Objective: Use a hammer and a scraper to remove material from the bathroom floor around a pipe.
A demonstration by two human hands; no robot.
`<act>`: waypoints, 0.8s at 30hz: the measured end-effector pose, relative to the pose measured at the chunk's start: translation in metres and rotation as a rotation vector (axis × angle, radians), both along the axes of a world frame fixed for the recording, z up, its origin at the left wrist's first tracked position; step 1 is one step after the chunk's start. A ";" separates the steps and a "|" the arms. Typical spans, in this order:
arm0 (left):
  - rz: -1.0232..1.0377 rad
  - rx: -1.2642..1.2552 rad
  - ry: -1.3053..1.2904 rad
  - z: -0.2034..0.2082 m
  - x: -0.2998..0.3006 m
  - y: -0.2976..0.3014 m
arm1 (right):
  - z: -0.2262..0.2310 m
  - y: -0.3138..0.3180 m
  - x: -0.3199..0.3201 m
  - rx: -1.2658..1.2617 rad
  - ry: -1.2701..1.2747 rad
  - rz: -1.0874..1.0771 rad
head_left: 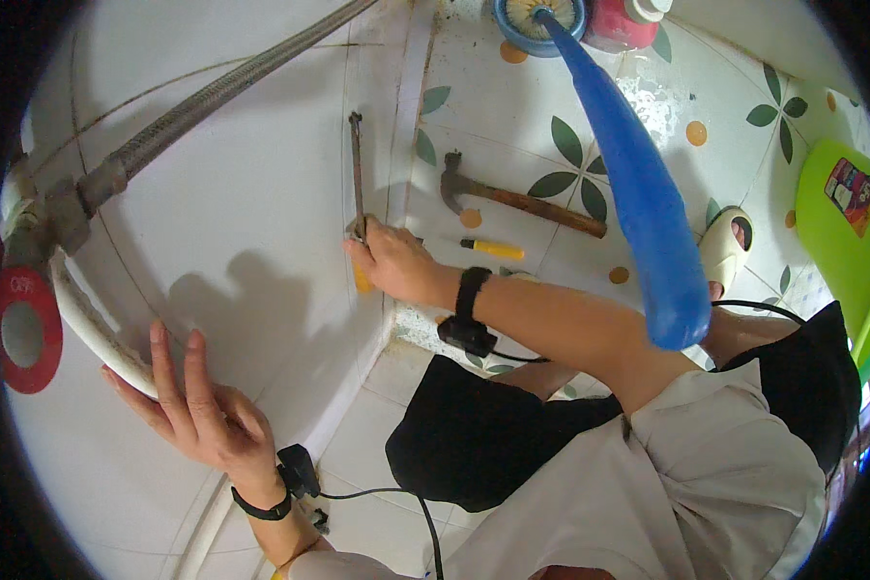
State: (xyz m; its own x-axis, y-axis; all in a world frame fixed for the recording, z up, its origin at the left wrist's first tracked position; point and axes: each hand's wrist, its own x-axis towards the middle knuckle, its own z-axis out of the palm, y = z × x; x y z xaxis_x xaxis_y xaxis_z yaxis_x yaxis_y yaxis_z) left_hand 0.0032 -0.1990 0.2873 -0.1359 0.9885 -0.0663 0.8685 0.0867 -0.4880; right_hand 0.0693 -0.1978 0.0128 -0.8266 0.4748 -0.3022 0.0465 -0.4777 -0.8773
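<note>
Chisel [357, 174], a slim, stiff steel rod, stands against the white wall tile; the right hand [393, 263] grips its lower end, likely the safest hold. The left hand [195, 411] rests flat, fingers spread, on the wall.

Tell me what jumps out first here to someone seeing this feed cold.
The long blue handle of a brush sweeps diagonally across the upper right, over the leaf-patterned floor tiles. At centre the right hand grips a yellow-handled tool set against the tile seam in the corner, while the left hand lies flat on the white wall by a white hose. A hammer lies on the floor behind.
</note>
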 end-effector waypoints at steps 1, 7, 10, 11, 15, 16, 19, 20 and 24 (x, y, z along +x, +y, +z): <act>0.006 0.007 -0.007 0.000 0.000 0.000 | -0.003 0.005 -0.001 -0.124 0.146 -0.071; 0.017 -0.035 0.076 -0.001 0.005 0.000 | -0.002 0.011 -0.003 0.182 -0.151 0.023; 0.015 0.002 0.025 -0.002 0.005 0.004 | -0.015 0.017 -0.009 0.171 -0.126 0.007; 0.011 0.005 0.022 -0.002 0.005 0.005 | -0.024 0.011 -0.011 0.173 -0.129 0.003; 0.005 0.006 0.037 -0.004 0.003 0.003 | -0.027 0.005 -0.009 0.172 -0.047 -0.067; 0.009 -0.007 0.056 -0.003 0.003 0.001 | -0.012 0.014 -0.006 0.261 -0.066 -0.020; 0.037 0.011 0.030 -0.004 0.005 0.004 | -0.001 0.044 0.006 0.089 0.035 0.055; 0.036 0.011 0.029 -0.002 0.004 0.002 | -0.001 0.041 0.008 0.089 0.034 0.054; 0.002 -0.006 0.020 -0.004 0.003 0.004 | -0.037 0.002 -0.010 0.218 -0.098 -0.027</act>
State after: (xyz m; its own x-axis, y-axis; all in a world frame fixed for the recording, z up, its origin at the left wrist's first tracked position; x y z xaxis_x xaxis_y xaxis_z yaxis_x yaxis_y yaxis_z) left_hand 0.0061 -0.1953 0.2836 -0.1396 0.9878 -0.0690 0.8582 0.0859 -0.5060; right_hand 0.0591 -0.1963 -0.0237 -0.7846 0.5590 -0.2683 0.1258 -0.2801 -0.9517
